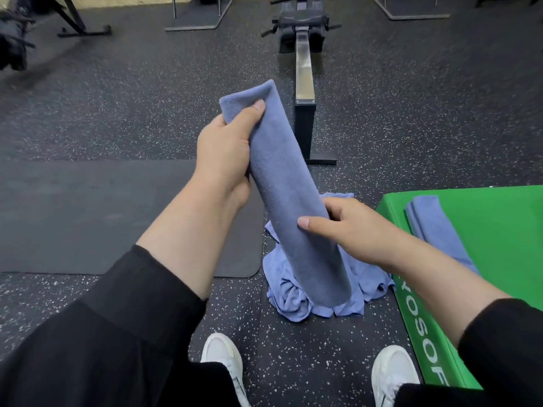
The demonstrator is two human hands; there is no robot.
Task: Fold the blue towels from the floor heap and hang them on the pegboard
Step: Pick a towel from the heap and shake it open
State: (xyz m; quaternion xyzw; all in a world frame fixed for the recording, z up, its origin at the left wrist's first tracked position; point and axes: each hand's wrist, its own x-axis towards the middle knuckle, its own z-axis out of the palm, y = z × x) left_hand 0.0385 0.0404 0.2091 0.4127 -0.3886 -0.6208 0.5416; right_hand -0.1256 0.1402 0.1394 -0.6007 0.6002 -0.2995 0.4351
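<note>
I hold a blue towel [289, 183] folded into a long narrow strip, slanting from upper left to lower right in front of me. My left hand [226, 148] grips its upper end, thumb across the front. My right hand [343, 227] pinches the strip lower down, thumb on the front and fingers behind. Under the strip, a crumpled heap of blue towels [296, 295] lies on the floor between my feet. A folded blue towel [435, 230] rests on the green box. No pegboard is in view.
A green padded box [493, 230] stands at my right. A black mat [102, 212] lies on the speckled floor at left. A rowing machine [304, 71] runs away ahead. Metal frame bases stand at the back. My white shoes [223, 359] are below.
</note>
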